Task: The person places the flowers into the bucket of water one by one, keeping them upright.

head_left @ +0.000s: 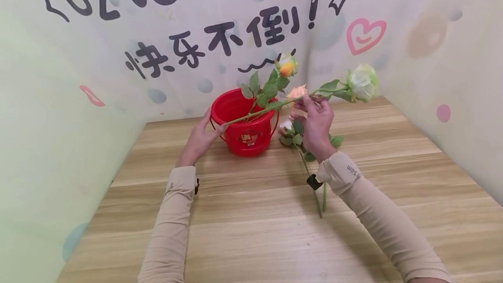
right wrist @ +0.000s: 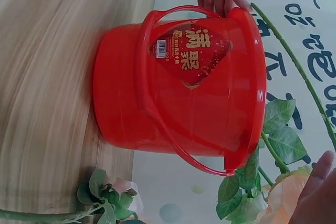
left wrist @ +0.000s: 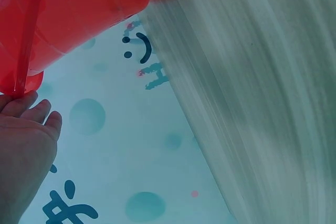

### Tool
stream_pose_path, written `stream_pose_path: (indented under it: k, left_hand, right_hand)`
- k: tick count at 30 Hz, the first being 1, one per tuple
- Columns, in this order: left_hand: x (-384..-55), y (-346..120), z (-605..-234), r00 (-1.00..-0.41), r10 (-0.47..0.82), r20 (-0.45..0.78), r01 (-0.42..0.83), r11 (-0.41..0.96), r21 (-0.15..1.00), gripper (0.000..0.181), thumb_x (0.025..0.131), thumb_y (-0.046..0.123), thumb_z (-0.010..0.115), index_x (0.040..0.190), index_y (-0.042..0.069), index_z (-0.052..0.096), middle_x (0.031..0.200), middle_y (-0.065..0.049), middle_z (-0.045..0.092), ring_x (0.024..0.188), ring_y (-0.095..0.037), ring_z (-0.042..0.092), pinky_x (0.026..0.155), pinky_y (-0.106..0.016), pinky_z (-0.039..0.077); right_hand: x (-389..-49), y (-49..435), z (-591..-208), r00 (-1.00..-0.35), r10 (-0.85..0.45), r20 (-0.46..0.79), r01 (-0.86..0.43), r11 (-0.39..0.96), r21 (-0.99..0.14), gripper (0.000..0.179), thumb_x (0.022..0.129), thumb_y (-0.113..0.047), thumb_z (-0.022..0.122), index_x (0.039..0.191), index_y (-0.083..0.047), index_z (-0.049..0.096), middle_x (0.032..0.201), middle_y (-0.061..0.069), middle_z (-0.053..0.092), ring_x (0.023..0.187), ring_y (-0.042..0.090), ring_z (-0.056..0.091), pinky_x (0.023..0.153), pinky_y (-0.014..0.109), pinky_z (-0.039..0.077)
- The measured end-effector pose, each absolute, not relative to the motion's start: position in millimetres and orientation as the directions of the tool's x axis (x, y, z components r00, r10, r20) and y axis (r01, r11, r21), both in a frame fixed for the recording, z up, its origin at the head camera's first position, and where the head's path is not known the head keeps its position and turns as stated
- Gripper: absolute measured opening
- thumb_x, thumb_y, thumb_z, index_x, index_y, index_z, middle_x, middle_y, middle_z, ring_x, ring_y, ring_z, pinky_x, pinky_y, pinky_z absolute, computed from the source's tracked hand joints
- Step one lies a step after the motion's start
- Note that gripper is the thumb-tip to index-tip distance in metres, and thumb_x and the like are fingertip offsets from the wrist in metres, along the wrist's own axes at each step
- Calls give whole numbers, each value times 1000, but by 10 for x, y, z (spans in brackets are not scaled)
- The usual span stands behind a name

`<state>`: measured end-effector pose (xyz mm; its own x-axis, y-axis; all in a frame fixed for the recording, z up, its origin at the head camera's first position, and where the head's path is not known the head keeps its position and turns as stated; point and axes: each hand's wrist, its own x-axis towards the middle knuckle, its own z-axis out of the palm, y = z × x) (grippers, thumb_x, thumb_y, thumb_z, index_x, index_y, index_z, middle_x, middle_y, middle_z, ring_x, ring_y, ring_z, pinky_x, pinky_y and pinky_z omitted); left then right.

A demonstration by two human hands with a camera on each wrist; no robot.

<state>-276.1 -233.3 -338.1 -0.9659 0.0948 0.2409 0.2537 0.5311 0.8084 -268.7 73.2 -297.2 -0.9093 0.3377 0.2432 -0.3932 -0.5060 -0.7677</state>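
A red plastic bucket (head_left: 248,143) stands upright on the table. My left hand (head_left: 199,141) holds its left rim, thumb near the edge and fingers along the outside wall. Higher up, my right hand (head_left: 317,126) pinches the green stem of a white artificial rose (head_left: 362,83). That stem slants across above the bucket's mouth, its cut end near my left thumb. Inside the bucket lean leafy stems; a yellow-orange and white rose (head_left: 287,67) and a peach rose (head_left: 297,92) show above the rim, the peach one close behind my right fingers.
Under my right forearm, a pale pink rose (head_left: 287,125) and another leafy stem (head_left: 324,195) lie on the wooden table (head_left: 251,230). The bucket's handle (right wrist: 173,142) hangs down its side. A printed wall covering (head_left: 188,86) stands close behind the bucket.
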Motion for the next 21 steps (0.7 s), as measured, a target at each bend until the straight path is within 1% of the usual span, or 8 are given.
stream_pose_path:
  k: [8, 14, 21]
  left_hand:
    - [-2758, -2331, -3374, -968, 91, 233, 245, 529, 812, 94, 94, 57, 69, 167, 23, 21, 169, -2, 28, 153, -27, 26, 115, -59, 36]
    - [-2758, -2328, -3372, -968, 93, 232, 245, 532, 810, 93, 94, 56, 69, 167, 24, 21, 168, -2, 29, 153, -28, 27, 114, -59, 38]
    - [-2752, -2332, -3373, -972, 86, 219, 231, 533, 814, 95, 93, 58, 70, 167, 23, 20, 169, -1, 27, 154, -28, 25, 114, -58, 38]
  right_hand:
    - [-2729, 733, -2964, -900, 363, 240, -407, -511, -757, 4, 106, -7, 58, 106, -4, 55, 87, 8, 72, 82, 21, 68, 62, 26, 60]
    - [-2739, 721, -2982, -896, 368, 248, -415, -499, -761, 4, 105, -6, 60, 105, -4, 56, 86, 7, 73, 81, 20, 69, 63, 26, 61]
    - [-2734, 676, -3002, -880, 361, 307, -455, -458, -764, 4, 104, -6, 62, 102, -4, 58, 86, 6, 73, 79, 19, 70, 62, 27, 61]
